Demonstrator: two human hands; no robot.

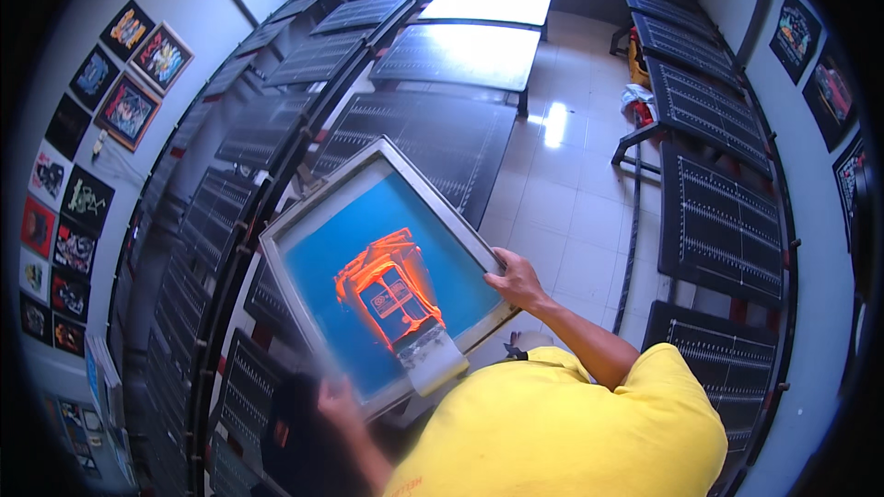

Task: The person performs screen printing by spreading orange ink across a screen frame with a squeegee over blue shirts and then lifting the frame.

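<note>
A screen printing frame (443,206) with a pale border and teal mesh is held tilted in front of me. Thick orange ink (405,293) lies over the middle of the mesh, around a see-through design. A wide pale squeegee (435,364), its edge smeared with grey, rests at the frame's near end. My right hand (517,280) is closed round the frame's right edge, thumb on top. At the lower left edge, my left hand (343,407) grips the frame too, blurred, with its fingers partly hidden.
Black printing boards (419,143) with white markings run in long rows to the left and ahead. Another row of boards (723,221) lines the right wall. White tiled floor (571,212) lies between. Pictures (133,110) hang on the left wall. A dark object (290,433) is near my left hand.
</note>
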